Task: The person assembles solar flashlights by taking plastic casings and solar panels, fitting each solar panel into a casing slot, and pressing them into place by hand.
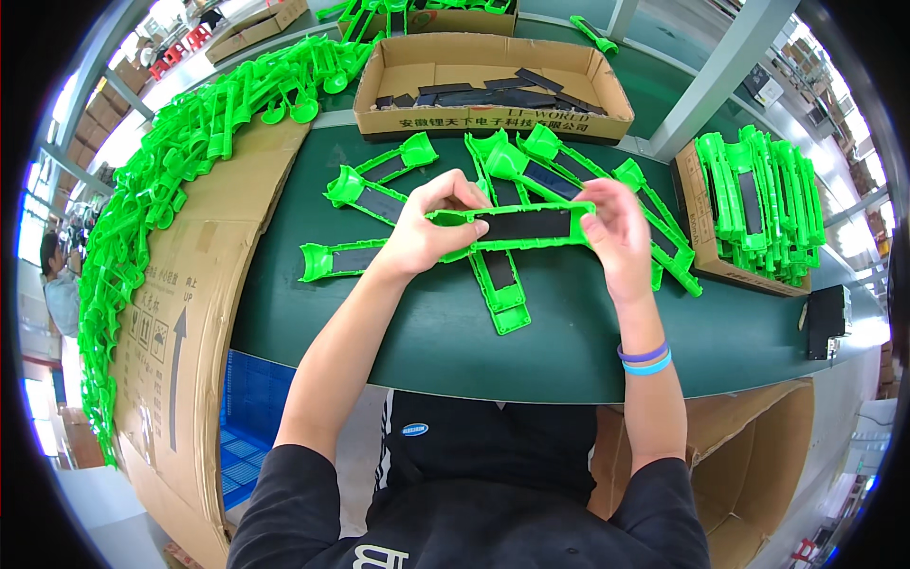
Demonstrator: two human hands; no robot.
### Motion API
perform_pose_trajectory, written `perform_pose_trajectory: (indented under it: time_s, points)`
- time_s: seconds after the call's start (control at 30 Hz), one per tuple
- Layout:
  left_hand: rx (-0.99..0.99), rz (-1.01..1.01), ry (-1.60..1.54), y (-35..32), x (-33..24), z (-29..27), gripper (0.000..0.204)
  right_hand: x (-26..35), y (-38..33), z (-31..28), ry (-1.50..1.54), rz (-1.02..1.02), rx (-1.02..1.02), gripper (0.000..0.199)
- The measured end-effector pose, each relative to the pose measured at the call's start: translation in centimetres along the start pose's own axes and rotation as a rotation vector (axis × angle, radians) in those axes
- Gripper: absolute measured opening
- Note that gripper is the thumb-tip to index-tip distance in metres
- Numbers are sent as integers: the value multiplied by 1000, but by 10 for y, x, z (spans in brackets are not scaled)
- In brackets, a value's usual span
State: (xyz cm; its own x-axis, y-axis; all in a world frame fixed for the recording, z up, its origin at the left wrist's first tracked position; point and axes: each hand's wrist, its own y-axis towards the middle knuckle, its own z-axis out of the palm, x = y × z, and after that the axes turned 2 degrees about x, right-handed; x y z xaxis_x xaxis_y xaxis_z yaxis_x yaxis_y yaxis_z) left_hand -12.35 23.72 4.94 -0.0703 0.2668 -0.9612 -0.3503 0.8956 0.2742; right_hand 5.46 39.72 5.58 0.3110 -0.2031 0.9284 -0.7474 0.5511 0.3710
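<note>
Here, both hands hold one green plastic holder (519,226) level above the middle of the green worktop (531,351). The left hand (428,228) has its fingers curled shut around the holder's left end, thumb on top. The right hand (616,232) pinches the right end between thumb and bent fingers, closed on the plastic. A black strip (523,225) sits in the holder's long slot, lying between the two grips and clear of both.

Under and behind the held piece, about seven or eight more green holders (374,201) with black strips lie fanned across the worktop, overlapping so that an exact count is uncertain; one points toward the near edge, below the hands.

At the far edge stands one open cardboard box (493,64) with a loose heap of black strips (483,93) inside, too jumbled to count. At the right edge one smaller cardboard tray (701,223) carries a stack of filled green holders (758,204), again too closely packed to count. Along the left edge a large flat sheet of cardboard (204,284) bears a long heap of empty green plastic parts (142,199), far too many to count.

Two bands, one purple and one blue (646,359), circle the right wrist. One small black box (827,321) sits by the right edge of the worktop.
</note>
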Motion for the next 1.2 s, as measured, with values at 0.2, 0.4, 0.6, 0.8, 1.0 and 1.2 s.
perform_pose_trajectory:
  time_s: [0.2,0.4,0.6,0.8,1.0,1.2]
  points:
    - [127,16,58,-3,0,2,19,15,-5,-2,121,497,270,22]
    - [140,54,159,-2,2,3,21,12,-2,-6,41,674,298,47]
    - [137,38,176,-1,1,3,20,4,-4,-3,-39,601,246,27]
    - [121,20,168,-3,6,-1,18,-4,-5,5,-190,590,248,24]
    - [133,-15,151,0,0,-2,17,-5,-8,7,-291,489,194,23]
    - [183,11,183,-2,-2,-5,17,3,0,-3,-155,578,474,26]
